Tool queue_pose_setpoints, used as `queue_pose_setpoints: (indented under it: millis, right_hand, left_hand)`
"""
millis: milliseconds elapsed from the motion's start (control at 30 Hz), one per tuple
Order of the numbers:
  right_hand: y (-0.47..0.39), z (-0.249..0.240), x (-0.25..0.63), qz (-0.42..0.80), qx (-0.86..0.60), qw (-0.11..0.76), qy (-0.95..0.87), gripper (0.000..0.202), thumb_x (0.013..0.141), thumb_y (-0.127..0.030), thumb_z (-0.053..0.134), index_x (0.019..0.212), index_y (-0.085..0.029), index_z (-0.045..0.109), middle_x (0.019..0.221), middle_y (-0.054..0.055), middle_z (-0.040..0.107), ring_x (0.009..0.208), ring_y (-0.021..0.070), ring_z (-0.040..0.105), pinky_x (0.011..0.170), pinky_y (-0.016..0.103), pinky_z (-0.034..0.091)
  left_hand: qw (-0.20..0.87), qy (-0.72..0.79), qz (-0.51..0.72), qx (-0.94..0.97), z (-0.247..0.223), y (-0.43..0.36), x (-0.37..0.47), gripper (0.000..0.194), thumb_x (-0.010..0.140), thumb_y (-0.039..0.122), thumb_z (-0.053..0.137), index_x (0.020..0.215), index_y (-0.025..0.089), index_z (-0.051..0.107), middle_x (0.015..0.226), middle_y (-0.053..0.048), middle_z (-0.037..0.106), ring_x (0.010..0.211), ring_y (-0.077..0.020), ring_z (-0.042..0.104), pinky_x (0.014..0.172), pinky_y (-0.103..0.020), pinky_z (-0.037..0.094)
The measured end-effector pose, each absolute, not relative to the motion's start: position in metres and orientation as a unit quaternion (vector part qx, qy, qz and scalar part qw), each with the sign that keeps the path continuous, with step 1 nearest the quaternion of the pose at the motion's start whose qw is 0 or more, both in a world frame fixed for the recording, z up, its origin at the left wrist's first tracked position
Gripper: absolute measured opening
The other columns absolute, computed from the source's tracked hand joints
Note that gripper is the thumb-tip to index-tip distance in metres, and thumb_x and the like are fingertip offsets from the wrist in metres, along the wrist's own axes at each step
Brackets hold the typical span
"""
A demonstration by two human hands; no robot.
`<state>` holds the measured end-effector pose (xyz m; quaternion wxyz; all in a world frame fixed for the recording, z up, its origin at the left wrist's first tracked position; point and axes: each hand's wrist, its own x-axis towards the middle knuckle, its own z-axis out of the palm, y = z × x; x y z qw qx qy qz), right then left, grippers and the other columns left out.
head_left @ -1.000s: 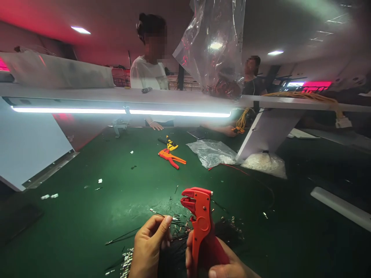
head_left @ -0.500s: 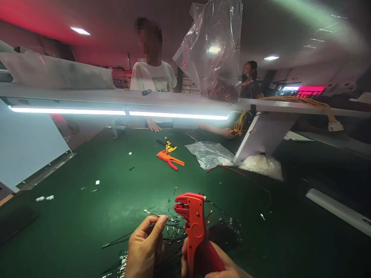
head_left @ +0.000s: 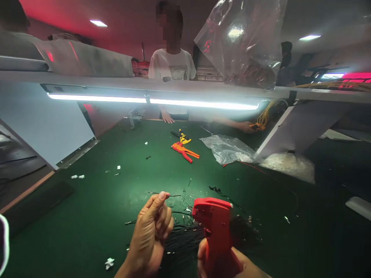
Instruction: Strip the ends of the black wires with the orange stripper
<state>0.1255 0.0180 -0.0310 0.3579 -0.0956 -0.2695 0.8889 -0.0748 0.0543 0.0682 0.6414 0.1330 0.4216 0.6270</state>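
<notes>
My left hand (head_left: 153, 227) pinches a thin black wire (head_left: 174, 195) between thumb and forefinger, its ends sticking out to both sides. To its right, my right hand (head_left: 243, 264) is wrapped round the handles of a red wire stripper (head_left: 216, 220), held upright with its jaws toward the left. The wire and the jaws are apart. Beneath both hands lies a bundle of black wires (head_left: 185, 241), partly hidden by them. Short wire scraps are scattered on the green table (head_left: 95, 208) just beyond the bundle.
Farther back lie an orange-red stripper (head_left: 185, 151), a yellow-black tool (head_left: 184, 138) and a clear plastic bag (head_left: 226, 148). A lit shelf (head_left: 116, 83) spans the table. A person (head_left: 172, 63) stands behind it. Another person's hand (head_left: 246, 126) holds yellow wires at the back right.
The view has turned left and down. The wire in my left hand has swung to lie nearly level, and the red stripper has turned, its jaws now showing less.
</notes>
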Motion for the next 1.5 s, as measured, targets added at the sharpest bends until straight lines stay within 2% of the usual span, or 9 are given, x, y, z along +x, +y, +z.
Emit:
queue_pose_setpoints:
  millis: [200, 467, 633, 833, 1033, 1133, 1233, 1333, 1500]
  right_hand:
    - [0.021, -0.030, 0.127, 0.897, -0.089, 0.357, -0.246, 0.062, 0.056, -0.014, 0.085, 0.117, -0.014, 0.072, 0.095, 0.010, 0.078, 0.085, 0.0179, 0.070, 0.077, 0.027, 0.046]
    - [0.014, -0.035, 0.126, 0.899, -0.104, 0.353, -0.238, 0.064, 0.056, -0.010, 0.087, 0.117, -0.020, 0.073, 0.111, 0.007, 0.078, 0.093, 0.0174, 0.071, 0.084, 0.029, 0.048]
    - [0.013, -0.038, 0.129, 0.897, -0.117, 0.354, -0.238, 0.064, 0.055, -0.015, 0.089, 0.117, -0.021, 0.072, 0.102, 0.006, 0.078, 0.091, 0.0191, 0.069, 0.084, 0.030, 0.048]
    - [0.014, -0.044, 0.130, 0.898, -0.112, 0.336, -0.262, 0.063, 0.058, -0.015, 0.088, 0.118, -0.021, 0.071, 0.104, 0.007, 0.077, 0.091, 0.0185, 0.069, 0.084, 0.030, 0.046]
    - [0.014, -0.053, 0.129, 0.893, -0.122, 0.347, -0.257, 0.066, 0.058, -0.014, 0.090, 0.119, -0.023, 0.069, 0.110, 0.006, 0.075, 0.099, 0.0167, 0.069, 0.087, 0.026, 0.047]
    - [0.015, -0.056, 0.128, 0.896, -0.117, 0.340, -0.260, 0.064, 0.054, -0.013, 0.092, 0.114, -0.017, 0.070, 0.106, 0.008, 0.075, 0.092, 0.0178, 0.070, 0.082, 0.026, 0.050]
    - [0.015, -0.055, 0.128, 0.901, -0.113, 0.336, -0.251, 0.066, 0.054, -0.018, 0.095, 0.115, -0.018, 0.070, 0.112, 0.008, 0.074, 0.097, 0.0170, 0.070, 0.087, 0.026, 0.050]
    - [0.013, -0.050, 0.129, 0.903, -0.106, 0.334, -0.248, 0.065, 0.058, -0.019, 0.095, 0.118, -0.022, 0.069, 0.115, 0.005, 0.074, 0.103, 0.0139, 0.069, 0.092, 0.023, 0.047]
    - [0.015, -0.042, 0.132, 0.896, -0.116, 0.327, -0.277, 0.060, 0.068, -0.018, 0.090, 0.123, -0.020, 0.067, 0.108, 0.006, 0.074, 0.094, 0.0123, 0.068, 0.084, 0.022, 0.046]
  left_hand:
    - [0.651, 0.424, 0.614, 0.142, 0.066, 0.048, -0.070, 0.040, 0.060, 0.046, 0.093, 0.071, 0.017, 0.067, 0.040, 0.014, 0.029, 0.040, -0.0029, 0.017, 0.034, -0.017, 0.020]
    - [0.661, 0.449, 0.584, 0.142, 0.066, 0.044, -0.067, 0.039, 0.058, 0.047, 0.092, 0.069, 0.016, 0.070, 0.040, 0.014, 0.026, 0.039, -0.0025, 0.016, 0.036, -0.019, 0.016]
    - [0.660, 0.466, 0.574, 0.136, 0.068, 0.045, -0.068, 0.040, 0.053, 0.047, 0.092, 0.066, 0.015, 0.071, 0.038, 0.014, 0.026, 0.037, -0.0021, 0.017, 0.037, -0.019, 0.015]
    - [0.670, 0.467, 0.560, 0.139, 0.068, 0.044, -0.064, 0.042, 0.051, 0.049, 0.092, 0.063, 0.015, 0.070, 0.036, 0.013, 0.026, 0.037, -0.0022, 0.017, 0.038, -0.020, 0.016]
    - [0.653, 0.487, 0.553, 0.175, 0.062, 0.041, -0.064, 0.038, 0.061, 0.048, 0.088, 0.064, 0.016, 0.067, 0.040, 0.013, 0.027, 0.040, -0.0029, 0.017, 0.041, -0.020, 0.016]
    - [0.635, 0.498, 0.560, 0.187, 0.063, 0.039, -0.064, 0.040, 0.061, 0.048, 0.088, 0.061, 0.017, 0.063, 0.040, 0.013, 0.028, 0.040, -0.0031, 0.018, 0.041, -0.020, 0.016]
    - [0.608, 0.512, 0.572, 0.201, 0.066, 0.038, -0.063, 0.041, 0.063, 0.048, 0.088, 0.060, 0.016, 0.062, 0.039, 0.013, 0.028, 0.040, -0.0030, 0.020, 0.041, -0.020, 0.016]
    - [0.586, 0.522, 0.582, 0.214, 0.067, 0.037, -0.062, 0.041, 0.065, 0.048, 0.086, 0.060, 0.015, 0.062, 0.039, 0.013, 0.029, 0.040, -0.0028, 0.021, 0.042, -0.019, 0.016]
    - [0.572, 0.532, 0.583, 0.223, 0.063, 0.038, -0.061, 0.042, 0.066, 0.048, 0.085, 0.058, 0.016, 0.058, 0.039, 0.013, 0.030, 0.039, -0.0028, 0.023, 0.041, -0.018, 0.017]
